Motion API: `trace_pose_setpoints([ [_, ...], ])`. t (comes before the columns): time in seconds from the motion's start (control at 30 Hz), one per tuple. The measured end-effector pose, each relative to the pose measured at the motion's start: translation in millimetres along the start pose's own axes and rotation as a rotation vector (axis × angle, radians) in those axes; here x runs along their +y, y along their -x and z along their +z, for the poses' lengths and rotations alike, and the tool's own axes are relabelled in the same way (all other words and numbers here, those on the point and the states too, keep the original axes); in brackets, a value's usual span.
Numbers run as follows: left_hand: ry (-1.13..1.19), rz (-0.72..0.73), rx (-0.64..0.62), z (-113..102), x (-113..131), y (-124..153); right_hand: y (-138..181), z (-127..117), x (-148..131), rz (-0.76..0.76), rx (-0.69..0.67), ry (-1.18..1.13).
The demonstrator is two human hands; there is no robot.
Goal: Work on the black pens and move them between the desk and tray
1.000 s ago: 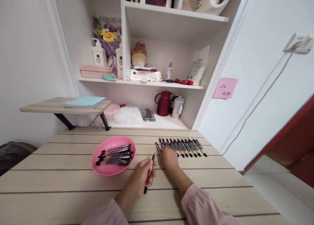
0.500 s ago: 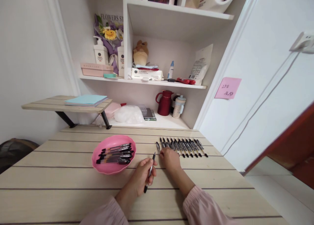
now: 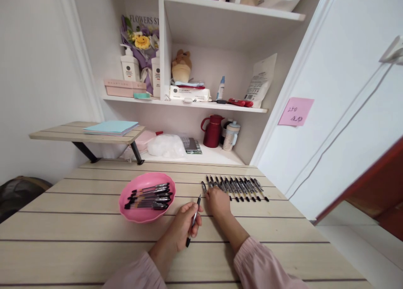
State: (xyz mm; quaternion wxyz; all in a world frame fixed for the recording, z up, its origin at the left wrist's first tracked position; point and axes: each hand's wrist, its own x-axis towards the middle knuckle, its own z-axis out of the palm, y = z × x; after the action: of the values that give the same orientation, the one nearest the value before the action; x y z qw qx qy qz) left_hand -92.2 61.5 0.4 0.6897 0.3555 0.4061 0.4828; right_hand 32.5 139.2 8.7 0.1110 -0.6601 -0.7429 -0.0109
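My left hand (image 3: 184,224) is closed around a black pen (image 3: 193,220), tip pointing away from me. Just to its right, my right hand (image 3: 217,202) rests on the wooden table (image 3: 78,230) with fingers curled at the left end of a row of several black pens (image 3: 237,188); a small cap-like piece (image 3: 203,188) sits at its fingertips, and I cannot tell whether it is gripped. A pink bowl (image 3: 146,196) holding several more black pens stands to the left of my left hand.
Behind the table, white shelves hold a red jug (image 3: 213,131), a cup (image 3: 230,135), bottles, a plush toy and a plastic bag (image 3: 166,146). A raised wooden shelf (image 3: 85,133) with blue folders is at the back left. A pink sticky note (image 3: 295,111) is on the right wall.
Both hands stay nearly still; the camera has tilted slightly, shifting the scene a little to the right and up.
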Motion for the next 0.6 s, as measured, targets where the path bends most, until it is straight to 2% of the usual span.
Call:
trace_pose_setpoints([
  [0.47, 0.003, 0.01, 0.003, -0.4, -1.0, -0.6, -1.6, -5.1, -7.9, 0.043, 0.042, -0.026],
  [0.6, -0.003, 0.007, -0.001, -0.3, -1.0, -0.7, -5.8, -3.7, -11.7, 0.045, 0.014, 0.0],
])
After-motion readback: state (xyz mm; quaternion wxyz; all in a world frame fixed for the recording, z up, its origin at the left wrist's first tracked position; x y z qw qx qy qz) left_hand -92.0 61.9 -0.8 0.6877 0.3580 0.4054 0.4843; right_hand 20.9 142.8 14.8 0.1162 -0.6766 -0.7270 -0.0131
